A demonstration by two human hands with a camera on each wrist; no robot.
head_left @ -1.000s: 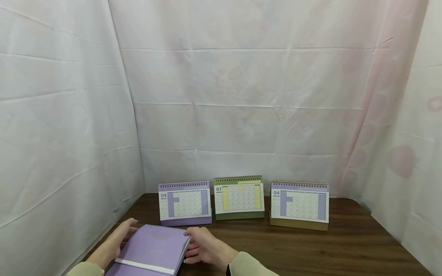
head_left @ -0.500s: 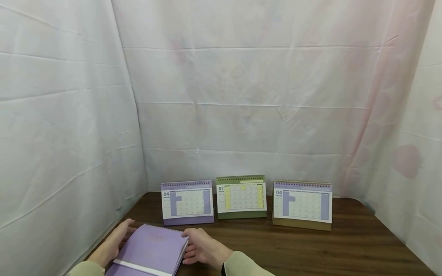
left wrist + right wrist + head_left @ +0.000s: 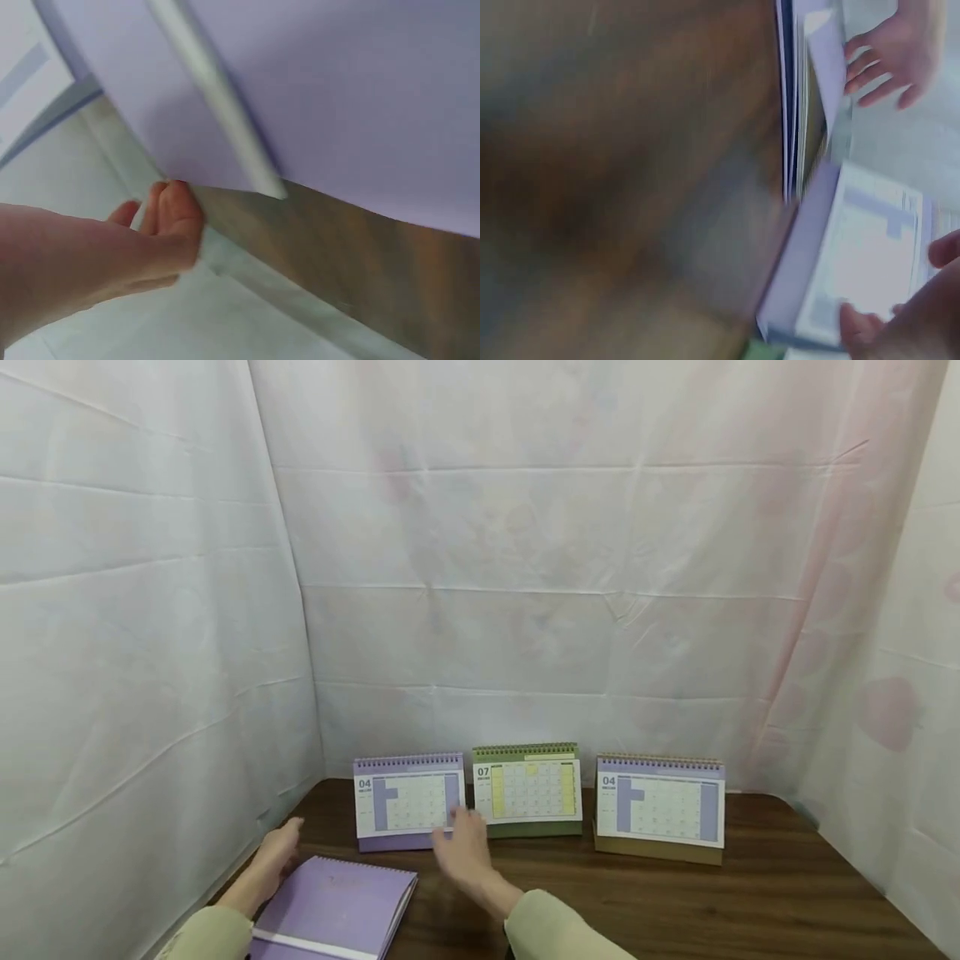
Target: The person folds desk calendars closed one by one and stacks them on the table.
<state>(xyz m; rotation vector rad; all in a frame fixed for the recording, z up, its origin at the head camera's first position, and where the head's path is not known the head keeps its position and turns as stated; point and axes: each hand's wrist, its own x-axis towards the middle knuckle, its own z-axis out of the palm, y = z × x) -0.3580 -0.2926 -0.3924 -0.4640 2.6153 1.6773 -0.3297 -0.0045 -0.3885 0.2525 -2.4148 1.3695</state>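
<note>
A purple spiral-bound desk calendar (image 3: 337, 902) with a white strip across its cover lies flat at the table's front left. My left hand (image 3: 273, 860) is beside its left edge, fingers loose, holding nothing; whether it touches the cover I cannot tell. My right hand (image 3: 467, 853), fingers spread and slightly blurred, hovers before a standing purple calendar (image 3: 408, 802) marked 04 and overlaps its lower right corner in the head view. Nothing is in this hand. In the right wrist view the left hand (image 3: 896, 60) shows spread fingers beyond the stacked edges of the flat calendar (image 3: 802, 112).
To the right stand a green calendar (image 3: 527, 789) marked 07 and another purple-paged one (image 3: 660, 810) on a brown base. The dark wooden table (image 3: 637, 902) is bounded by pale cloth curtains (image 3: 465, 635) at the back and both sides.
My right hand has let go of the flat calendar's right edge and moved up and right toward the standing ones. The left hand has shifted slightly away from the left edge.
</note>
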